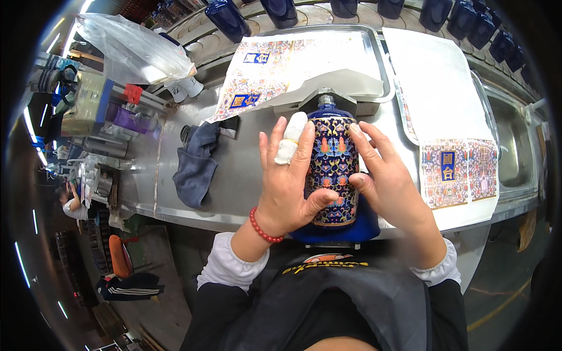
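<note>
A dark blue bottle lies in front of me with its neck pointing away, its body wrapped in a colourful floral pattern. Along its left side, my left hand has its fingers stretched out, the thumb reaching over the bottle's face. One finger of that hand wears a white cover with a yellow band. My right hand lies along the other side, fingers spread, fingertips and thumb touching the patterned surface. Blue cloth shows under the bottle's near end. A metal support stands by its neck, partly hidden.
Patterned decal sheets lie in a metal tray at the back. More decals and white paper are on the right, beside a sink. A grey-blue cloth lies left. Blue bottles line the back.
</note>
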`<act>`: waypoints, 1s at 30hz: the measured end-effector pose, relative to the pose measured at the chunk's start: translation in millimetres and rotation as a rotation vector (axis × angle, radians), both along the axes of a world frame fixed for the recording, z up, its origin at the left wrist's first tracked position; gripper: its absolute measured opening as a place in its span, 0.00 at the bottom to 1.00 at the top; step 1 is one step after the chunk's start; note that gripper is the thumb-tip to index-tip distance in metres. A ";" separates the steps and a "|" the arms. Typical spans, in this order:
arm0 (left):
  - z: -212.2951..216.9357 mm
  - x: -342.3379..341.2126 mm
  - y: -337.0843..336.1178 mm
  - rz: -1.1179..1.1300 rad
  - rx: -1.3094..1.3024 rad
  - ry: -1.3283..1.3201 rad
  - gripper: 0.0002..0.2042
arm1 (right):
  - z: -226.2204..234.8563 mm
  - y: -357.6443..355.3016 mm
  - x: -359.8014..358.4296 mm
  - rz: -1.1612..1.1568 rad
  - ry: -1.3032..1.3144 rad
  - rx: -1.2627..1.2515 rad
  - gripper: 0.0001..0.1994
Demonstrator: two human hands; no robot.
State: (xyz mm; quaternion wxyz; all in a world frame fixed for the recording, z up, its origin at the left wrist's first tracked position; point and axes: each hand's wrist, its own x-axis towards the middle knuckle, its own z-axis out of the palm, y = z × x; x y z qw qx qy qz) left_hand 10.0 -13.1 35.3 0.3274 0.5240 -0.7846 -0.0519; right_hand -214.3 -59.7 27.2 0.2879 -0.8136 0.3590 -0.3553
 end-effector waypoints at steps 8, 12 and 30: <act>0.0 3.0 -8.6 0.002 -0.030 -0.167 0.49 | 1.0 -6.7 2.4 0.010 0.077 -0.036 0.34; -0.6 3.1 -10.8 -0.012 -0.006 -0.093 0.49 | 1.9 -7.8 3.3 -0.005 0.051 0.001 0.32; -2.0 2.1 -14.4 -0.013 -0.018 -0.111 0.50 | 7.4 -16.8 5.4 0.014 0.100 -0.054 0.31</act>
